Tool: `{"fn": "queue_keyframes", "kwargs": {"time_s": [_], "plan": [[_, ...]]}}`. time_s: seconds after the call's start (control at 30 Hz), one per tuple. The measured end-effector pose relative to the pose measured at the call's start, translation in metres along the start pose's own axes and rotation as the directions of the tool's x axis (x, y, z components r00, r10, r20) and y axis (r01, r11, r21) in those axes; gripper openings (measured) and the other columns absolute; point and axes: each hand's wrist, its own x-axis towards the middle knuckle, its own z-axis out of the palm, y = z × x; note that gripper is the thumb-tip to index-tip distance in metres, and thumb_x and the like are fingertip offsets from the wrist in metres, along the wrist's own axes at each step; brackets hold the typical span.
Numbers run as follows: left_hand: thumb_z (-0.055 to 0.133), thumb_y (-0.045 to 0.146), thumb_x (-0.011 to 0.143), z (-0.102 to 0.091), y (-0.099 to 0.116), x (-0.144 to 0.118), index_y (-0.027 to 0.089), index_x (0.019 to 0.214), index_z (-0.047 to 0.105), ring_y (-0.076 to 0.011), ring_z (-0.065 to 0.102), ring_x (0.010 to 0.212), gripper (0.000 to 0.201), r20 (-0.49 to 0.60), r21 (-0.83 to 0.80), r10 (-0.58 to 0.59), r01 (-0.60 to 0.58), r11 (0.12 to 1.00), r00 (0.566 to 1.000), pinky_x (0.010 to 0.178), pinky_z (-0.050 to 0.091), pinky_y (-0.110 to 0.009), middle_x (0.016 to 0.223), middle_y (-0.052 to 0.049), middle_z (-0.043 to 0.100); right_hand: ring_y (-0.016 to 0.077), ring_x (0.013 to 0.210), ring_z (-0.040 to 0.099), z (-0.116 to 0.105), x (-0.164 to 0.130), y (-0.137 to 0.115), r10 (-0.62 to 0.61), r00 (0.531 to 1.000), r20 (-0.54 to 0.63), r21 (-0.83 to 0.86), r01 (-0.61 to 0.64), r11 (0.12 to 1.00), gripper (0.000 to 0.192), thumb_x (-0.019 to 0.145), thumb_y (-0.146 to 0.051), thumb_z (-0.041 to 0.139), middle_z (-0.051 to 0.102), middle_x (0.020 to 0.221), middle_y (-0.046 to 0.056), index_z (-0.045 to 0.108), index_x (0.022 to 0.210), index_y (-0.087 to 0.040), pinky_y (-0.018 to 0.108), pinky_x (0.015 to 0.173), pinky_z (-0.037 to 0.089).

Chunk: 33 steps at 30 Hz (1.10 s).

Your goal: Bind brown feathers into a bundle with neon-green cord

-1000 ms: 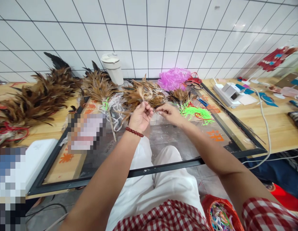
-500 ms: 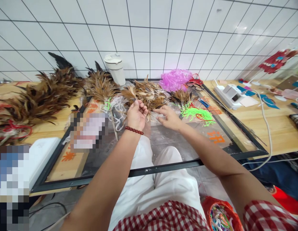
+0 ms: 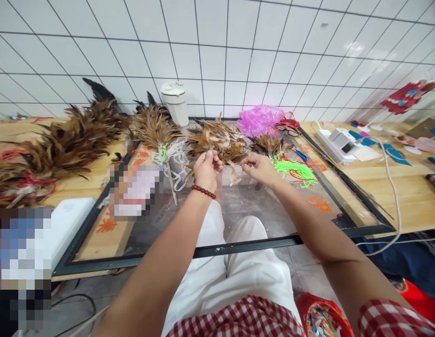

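Left hand point(image 3: 206, 169) and right hand point(image 3: 261, 167) pinch light, soft brown feathers point(image 3: 217, 140) by the quills, mid-worktop point(image 3: 407, 187).

The rear wall point(image 3: 217, 51) is faced with white square tiles and dark grout lines, lit evenly and brightly. Light wooden worktops point(image 3: 407, 187) run along it. A black-framed glass panel point(image 3: 217, 250) lies across them. The floor point(image 3: 70, 309) is grey.
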Motion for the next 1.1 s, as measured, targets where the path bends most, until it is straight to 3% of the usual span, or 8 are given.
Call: {"fn": "queue_keyframes", "kwargs": {"time_s": [0.07,0.23,0.33,0.47,0.63,0.77,1.0,1.1], "plan": [[0.060,0.027,0.085,0.000,-0.002,-0.001,0.015,0.073,0.056,-0.0040,0.049,0.047,0.017,0.034,0.020,-0.003,0.002,1.000,0.999,0.048,0.039,-0.017,0.057,0.005,0.050,0.0160,0.073,0.056,0.004,-0.001,-0.002,-0.085,0.994,0.069,0.025,0.083,0.996,0.024,0.076,-0.018,0.056,0.066,0.080,0.004,0.074,0.092,-0.019,0.029,0.070,0.041],[0.062,0.028,0.083,0.000,-0.010,-0.004,0.014,0.073,0.057,-0.0050,0.051,0.048,0.018,0.120,0.098,-0.074,0.062,0.993,0.990,0.049,0.041,-0.017,0.058,0.004,0.052,0.0201,0.091,0.054,0.008,-0.006,-0.012,-0.354,0.904,0.238,-0.108,0.387,0.916,0.023,0.084,-0.016,0.050,0.062,0.096,0.008,0.071,0.090,-0.019,0.033,0.082,0.038],[0.061,0.024,0.083,0.000,-0.014,-0.003,0.013,0.070,0.058,-0.0066,0.054,0.052,0.018,0.141,0.201,-0.094,0.064,0.978,0.986,0.052,0.044,-0.018,0.060,0.002,0.055,0.0211,0.087,0.053,0.003,-0.006,-0.014,-0.316,0.922,0.225,-0.202,0.361,0.911,0.017,0.084,-0.016,0.049,0.063,0.091,0.009,0.066,0.088,-0.017,0.033,0.079,0.037],[0.059,0.019,0.083,-0.002,-0.020,-0.001,0.012,0.065,0.062,-0.0075,0.058,0.057,0.019,0.127,0.397,0.013,-0.063,0.916,0.992,0.055,0.047,-0.018,0.065,-0.002,0.063,0.0205,0.075,0.054,-0.003,-0.006,-0.016,-0.267,0.955,0.126,-0.281,0.293,0.914,0.017,0.086,-0.015,0.045,0.065,0.080,0.009,0.061,0.091,-0.015,0.031,0.069,0.035],[0.060,0.017,0.081,-0.002,-0.024,-0.001,0.013,0.064,0.064,-0.0101,0.059,0.051,0.018,0.144,0.559,-0.003,-0.079,0.825,0.990,0.049,0.045,-0.019,0.061,-0.004,0.065,0.0201,0.077,0.058,-0.004,-0.007,-0.019,-0.319,0.946,0.050,-0.273,0.320,0.907,0.018,0.088,-0.019,0.046,0.069,0.083,0.009,0.064,0.092,-0.016,0.030,0.071,0.036],[0.063,0.017,0.078,-0.001,-0.023,-0.006,0.014,0.059,0.062,-0.0084,0.052,0.042,0.020,0.149,0.604,-0.041,-0.058,0.795,0.988,0.044,0.040,-0.018,0.050,-0.002,0.059,0.0196,0.084,0.060,-0.005,-0.006,-0.019,-0.328,0.945,0.018,-0.159,0.327,0.932,0.020,0.089,-0.020,0.046,0.070,0.090,0.008,0.066,0.093,-0.018,0.029,0.077,0.039],[0.064,0.017,0.076,-0.004,-0.023,-0.007,0.014,0.047,0.054,-0.0059,0.044,0.038,0.030,0.286,0.661,-0.140,-0.089,0.745,0.948,0.041,0.035,-0.017,0.044,0.002,0.050,0.0205,0.086,0.060,-0.006,-0.006,-0.021,-0.342,0.940,-0.005,-0.175,0.336,0.925,0.020,0.090,-0.022,0.046,0.069,0.089,0.008,0.066,0.094,-0.018,0.031,0.080,0.040],[0.064,0.017,0.076,-0.004,-0.023,-0.005,0.014,0.054,0.060,-0.0049,0.041,0.038,0.022,0.235,0.635,-0.080,-0.091,0.768,0.969,0.039,0.030,-0.017,0.045,0.003,0.050,0.0224,0.091,0.059,-0.007,-0.006,-0.020,-0.286,0.957,-0.045,-0.216,0.270,0.938,0.025,0.090,-0.020,0.045,0.067,0.097,0.011,0.064,0.106,-0.016,0.033,0.081,0.040]]}}
